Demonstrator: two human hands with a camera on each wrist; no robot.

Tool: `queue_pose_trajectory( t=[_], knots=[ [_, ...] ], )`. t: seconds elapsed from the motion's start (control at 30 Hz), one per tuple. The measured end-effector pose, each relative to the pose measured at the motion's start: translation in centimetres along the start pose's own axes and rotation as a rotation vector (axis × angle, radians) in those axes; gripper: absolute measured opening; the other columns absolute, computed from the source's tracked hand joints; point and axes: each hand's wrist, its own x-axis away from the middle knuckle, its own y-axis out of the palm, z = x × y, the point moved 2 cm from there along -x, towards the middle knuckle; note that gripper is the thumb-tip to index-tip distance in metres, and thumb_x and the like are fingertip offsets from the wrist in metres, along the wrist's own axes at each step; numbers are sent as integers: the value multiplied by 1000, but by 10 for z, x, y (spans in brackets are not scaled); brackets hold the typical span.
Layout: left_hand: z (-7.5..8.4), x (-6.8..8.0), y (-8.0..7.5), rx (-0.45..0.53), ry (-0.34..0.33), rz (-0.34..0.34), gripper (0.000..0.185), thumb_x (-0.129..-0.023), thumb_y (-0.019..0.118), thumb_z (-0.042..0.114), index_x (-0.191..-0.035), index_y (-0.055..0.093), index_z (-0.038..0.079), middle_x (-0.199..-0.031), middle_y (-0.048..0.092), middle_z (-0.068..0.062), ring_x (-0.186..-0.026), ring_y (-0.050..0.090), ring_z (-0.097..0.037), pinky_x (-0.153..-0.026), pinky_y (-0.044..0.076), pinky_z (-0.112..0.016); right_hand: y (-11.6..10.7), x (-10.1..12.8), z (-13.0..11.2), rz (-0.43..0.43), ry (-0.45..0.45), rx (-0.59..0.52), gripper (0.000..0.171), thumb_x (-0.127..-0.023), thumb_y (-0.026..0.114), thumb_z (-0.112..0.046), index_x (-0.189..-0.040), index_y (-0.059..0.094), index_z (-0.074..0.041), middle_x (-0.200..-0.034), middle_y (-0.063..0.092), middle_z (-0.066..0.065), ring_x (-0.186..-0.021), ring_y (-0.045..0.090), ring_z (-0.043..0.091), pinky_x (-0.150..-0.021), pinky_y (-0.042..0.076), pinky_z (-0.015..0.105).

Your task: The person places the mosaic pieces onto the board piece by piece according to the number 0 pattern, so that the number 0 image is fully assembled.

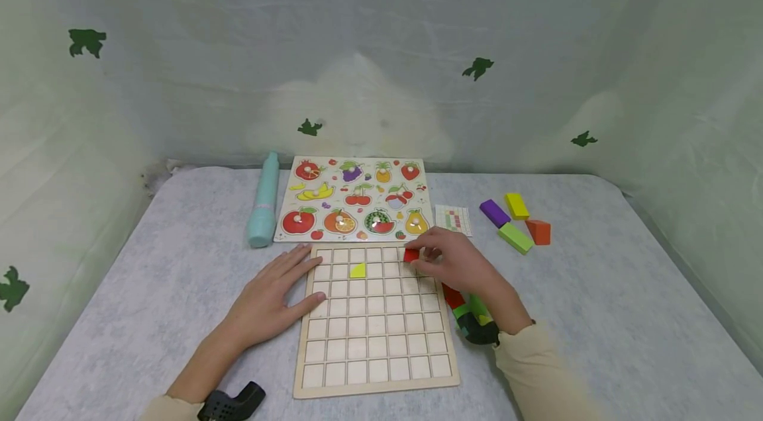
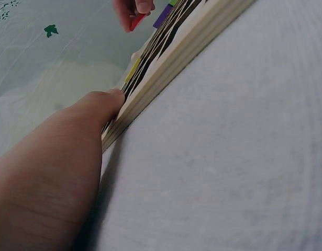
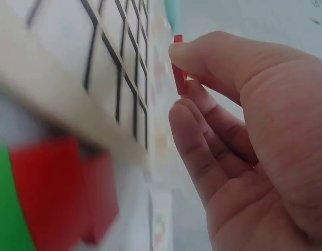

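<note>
A wooden grid board (image 1: 377,386) lies on the table, its cells framed by thin ridges. One yellow tile (image 1: 357,271) with a slanted edge sits in a cell near the upper left. My left hand (image 1: 268,298) rests on the board's left edge, fingers straight and spread, thumb on the rim in the left wrist view. Between thumb and fingertips my right hand (image 1: 450,259) pinches a small red tile (image 3: 178,70) above the board's upper right cells. Red and green blocks (image 3: 48,193) lie beside the board's right edge, partly hidden under the right wrist in the head view.
Behind the board lies a fruit puzzle board (image 1: 352,179), with a teal bottle-shaped object (image 1: 263,206) at its left. To its right is a small printed card (image 1: 453,219). Purple (image 1: 495,212), yellow (image 1: 516,206), green (image 1: 515,238) and orange (image 1: 539,232) blocks lie farther right.
</note>
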Motion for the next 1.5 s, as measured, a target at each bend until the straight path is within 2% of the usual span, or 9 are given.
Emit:
queue_pose_trajectory(
  t=[0.23, 0.27, 0.47, 0.53, 0.67, 0.9, 1.07, 1.27, 1.5],
  knots=[
    [0, 0, 1, -10, -13, -7, 68, -93, 69, 54, -149, 56, 17, -163, 41, -10, -151, 37, -37, -119, 34, -61, 22, -8, -14, 1, -23, 50, 26, -93, 78, -20, -119, 77, -17, -101, 69, -6, -87, 60, 15, -75, 53, 27],
    [0, 0, 1, -12, -13, -7, 68, -93, 69, 54, -149, 56, 17, -163, 41, -11, -151, 37, -37, -119, 34, -61, 25, -10, -16, 0, -24, 59, 25, -93, 78, -19, -118, 77, -17, -101, 70, -6, -93, 63, 17, -74, 53, 27],
    [0, 0, 1, -13, -17, -8, 68, -93, 70, 54, -149, 56, 17, -163, 41, -11, -150, 37, -37, -119, 35, -62, 40, -16, -23, -19, -71, 99, 22, -94, 77, -18, -116, 78, -16, -106, 74, -8, -103, 65, 16, -80, 52, 27],
    [0, -1, 2, -15, -19, -8, 68, -93, 70, 53, -149, 56, 17, -163, 41, -11, -150, 37, -37, -119, 35, -62, 44, -18, -24, -19, -90, 106, 20, -95, 76, -18, -115, 79, -17, -107, 74, -8, -91, 61, 12, -79, 53, 27],
    [0, -2, 2, -17, -20, -10, 68, -92, 70, 53, -149, 56, 17, -163, 41, -11, -150, 37, -37, -118, 35, -62, 47, -18, -25, -10, -97, 107, 18, -95, 76, -19, -113, 80, -19, -112, 75, -8, -100, 63, 9, -84, 54, 28],
    [1, -2, 1, -18, -26, -14, 69, -93, 70, 53, -149, 56, 16, -163, 41, -11, -150, 37, -38, -118, 35, -63, 49, -17, -28, -38, -104, 146, 25, -96, 75, -19, -121, 79, -18, -121, 74, -3, -115, 65, 17, -97, 56, 36],
    [0, -1, 2, -13, -30, -14, 68, -92, 71, 53, -148, 57, 16, -163, 41, -11, -150, 37, -39, -117, 36, -64, 49, -16, -29, -55, -120, 165, 28, -97, 74, -19, -125, 77, -17, -125, 72, -2, -120, 64, 18, -101, 55, 37],
    [0, 0, 2, 2, -33, -14, 69, -92, 70, 54, -149, 57, 17, -163, 41, -11, -150, 37, -38, -117, 36, -65, 39, -14, -26, -78, -50, 109, 31, -97, 73, -20, -128, 74, -20, -126, 71, -6, -101, 64, 12, -87, 56, 32],
    [0, -1, 1, -4, -28, -10, 68, -92, 70, 53, -148, 57, 18, -163, 41, -10, -150, 37, -37, -117, 36, -64, 9, -4, -19, -86, 14, 83, 33, -95, 76, -18, -128, 74, -16, -127, 72, -1, -111, 66, 18, -93, 58, 37]
  ],
)
